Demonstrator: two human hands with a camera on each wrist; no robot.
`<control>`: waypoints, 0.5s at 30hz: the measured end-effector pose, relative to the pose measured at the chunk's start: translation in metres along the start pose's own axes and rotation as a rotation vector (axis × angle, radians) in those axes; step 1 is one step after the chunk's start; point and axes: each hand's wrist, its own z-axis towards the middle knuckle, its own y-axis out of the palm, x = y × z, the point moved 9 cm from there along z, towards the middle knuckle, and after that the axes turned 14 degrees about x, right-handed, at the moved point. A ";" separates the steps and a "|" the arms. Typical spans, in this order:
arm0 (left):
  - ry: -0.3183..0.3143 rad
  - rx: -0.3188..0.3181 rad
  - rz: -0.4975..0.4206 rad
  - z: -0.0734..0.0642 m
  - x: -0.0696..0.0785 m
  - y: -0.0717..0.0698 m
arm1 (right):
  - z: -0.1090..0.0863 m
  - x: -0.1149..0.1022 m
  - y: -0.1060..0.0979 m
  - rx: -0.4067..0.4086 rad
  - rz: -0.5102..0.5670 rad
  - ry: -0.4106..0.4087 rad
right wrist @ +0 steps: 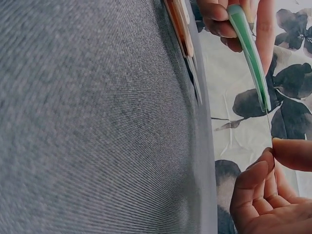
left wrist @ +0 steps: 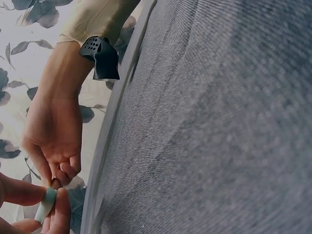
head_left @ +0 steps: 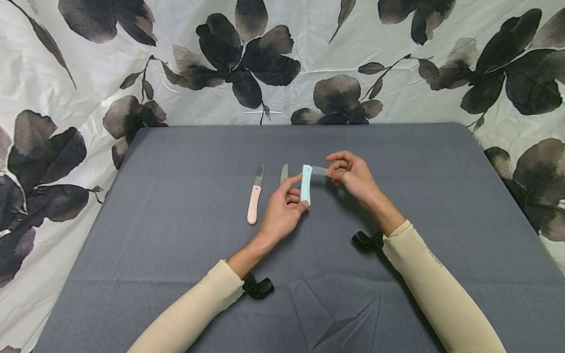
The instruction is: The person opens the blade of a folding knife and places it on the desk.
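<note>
A light blue folding knife [head_left: 306,184] is held up above the table, its blade [head_left: 319,170] swung out sideways from the handle. My left hand [head_left: 284,212] grips the handle between thumb and fingers. With thumb and fingertips, my right hand [head_left: 353,177] pinches the blade near its tip. The right wrist view shows the handle [right wrist: 249,56] edge-on, with the thin blade running down into the right hand [right wrist: 265,197]. Left of the hands lies a pink-handled knife [head_left: 254,198], blade unfolded. Another knife's blade [head_left: 284,171] shows beyond my left hand, which hides its handle.
A grey cloth covers the table [head_left: 176,235], creased near the front. Behind and beside it hangs a white sheet [head_left: 309,29] with dark flowers. Black wrist mounts [head_left: 260,288] stick out below both cream sleeves.
</note>
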 end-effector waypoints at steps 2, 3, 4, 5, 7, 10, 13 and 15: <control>-0.001 0.000 0.002 -0.001 0.000 0.000 | 0.001 0.000 0.000 0.015 0.013 -0.002; 0.000 0.000 0.003 -0.001 0.000 0.000 | 0.001 0.000 0.000 0.021 0.020 -0.001; 0.002 0.000 0.004 -0.001 0.000 0.000 | 0.002 0.000 0.000 0.025 0.027 0.001; 0.003 -0.001 0.004 -0.002 0.001 0.000 | 0.002 0.000 0.000 0.028 0.032 0.000; 0.002 -0.002 0.004 -0.002 0.000 0.000 | 0.003 0.000 -0.001 0.038 0.043 0.003; -0.002 -0.002 0.005 -0.002 0.000 0.000 | 0.003 -0.001 -0.001 0.055 0.046 0.003; -0.003 -0.002 0.009 -0.002 0.000 0.001 | 0.003 -0.002 -0.003 0.078 0.048 0.005; -0.002 -0.003 0.009 -0.003 0.000 0.001 | 0.003 -0.003 -0.003 0.093 0.051 0.002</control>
